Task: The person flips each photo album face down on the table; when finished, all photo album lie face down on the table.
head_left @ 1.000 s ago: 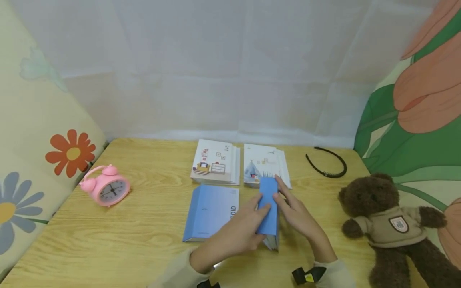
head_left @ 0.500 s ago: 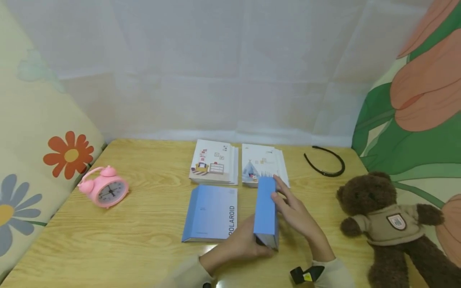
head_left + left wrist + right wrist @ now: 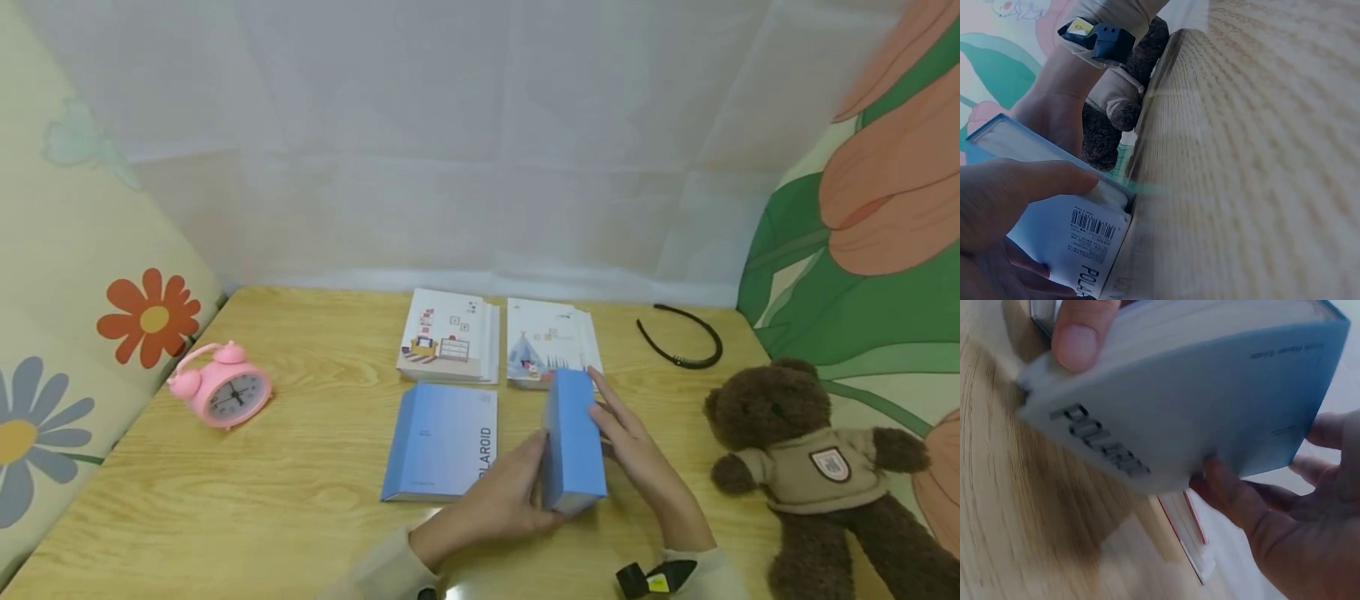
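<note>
A blue photo album (image 3: 581, 442) stands on its edge, spine up, between both hands at the middle right of the table in the head view. My left hand (image 3: 498, 500) grips its near end. In the left wrist view that thumb lies across the page edges, fingers on the barcoded cover (image 3: 1054, 225). My right hand (image 3: 641, 458) holds the far right side, with fingertips at the spine and cover; the right wrist view shows "POLAROID" lettering on the cover (image 3: 1172, 419). A second blue album (image 3: 442, 442) lies flat to the left.
Two piles of white illustrated booklets, one at left (image 3: 442, 333) and one at right (image 3: 543, 333), lie behind the albums. A black headband (image 3: 701, 362) and brown teddy bear (image 3: 810, 450) are on the right. A pink alarm clock (image 3: 225, 387) stands on the left.
My left hand has slid off the album's spine down to its near end. The held album has shifted slightly right and tilted, so its left cover shows. The right hand keeps its hold.
</note>
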### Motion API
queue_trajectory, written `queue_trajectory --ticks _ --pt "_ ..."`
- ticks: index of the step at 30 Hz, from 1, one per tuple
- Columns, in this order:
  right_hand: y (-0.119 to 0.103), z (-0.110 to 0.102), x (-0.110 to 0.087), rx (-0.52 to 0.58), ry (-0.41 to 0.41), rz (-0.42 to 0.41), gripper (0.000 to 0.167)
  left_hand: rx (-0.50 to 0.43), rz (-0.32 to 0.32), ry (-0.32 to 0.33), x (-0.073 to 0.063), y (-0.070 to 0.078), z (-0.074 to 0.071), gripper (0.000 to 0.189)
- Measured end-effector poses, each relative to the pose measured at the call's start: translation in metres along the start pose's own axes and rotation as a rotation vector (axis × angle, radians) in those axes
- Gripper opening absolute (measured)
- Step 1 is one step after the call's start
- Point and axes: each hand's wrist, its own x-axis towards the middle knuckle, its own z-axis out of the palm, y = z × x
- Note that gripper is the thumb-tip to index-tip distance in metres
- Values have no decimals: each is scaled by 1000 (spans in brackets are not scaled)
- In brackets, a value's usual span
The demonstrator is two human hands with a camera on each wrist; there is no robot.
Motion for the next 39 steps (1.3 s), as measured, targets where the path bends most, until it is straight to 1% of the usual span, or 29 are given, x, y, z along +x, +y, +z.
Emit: queue_trajectory --ticks 3,6,9,13,16,19,22,24,25,27,29,32,34,35,37,39 --pt "-1 -4 -3 -18 51 35 56 91 -37 -9 -2 2 -2 109" --pt "-1 -6 -5 -122 101 38 54 178 -41 -9 -2 2 -2 103" --pt "4 -7 -5 -300 160 21 51 273 -42 -4 -1 1 -1 97" --pt "16 -7 -5 -581 204 -14 46 371 -35 19 0 1 2 90" --pt "22 -7 -6 -692 203 -35 43 409 -30 29 0 1 4 87" --pt "22 -8 -6 -709 198 -31 44 424 -32 22 1 2 5 87" --pt "18 -9 -6 -748 211 -23 44 397 -41 -6 0 2 2 88" --pt "13 -9 -4 -784 238 -20 45 357 -44 -28 -1 1 -5 93" --pt "9 -6 -2 -798 246 -27 46 334 -51 -31 -3 0 -11 97" --pt "0 3 5 -822 260 -51 47 289 -67 -13 -11 -4 -27 105" --pt "-10 16 13 -835 252 -84 50 266 -96 22 -20 -11 -46 114" --pt "-22 39 29 -840 203 -155 52 250 -156 100 -37 -26 -74 123" --pt "-28 54 38 -845 158 -191 54 237 -203 138 -50 -38 -90 127" --pt "-30 61 41 -848 137 -198 56 219 -220 153 -56 -44 -95 130" --pt "-33 73 48 -855 97 -198 60 177 -247 170 -68 -55 -102 135" --pt "-33 84 52 -860 56 -178 64 132 -269 166 -79 -64 -103 138"
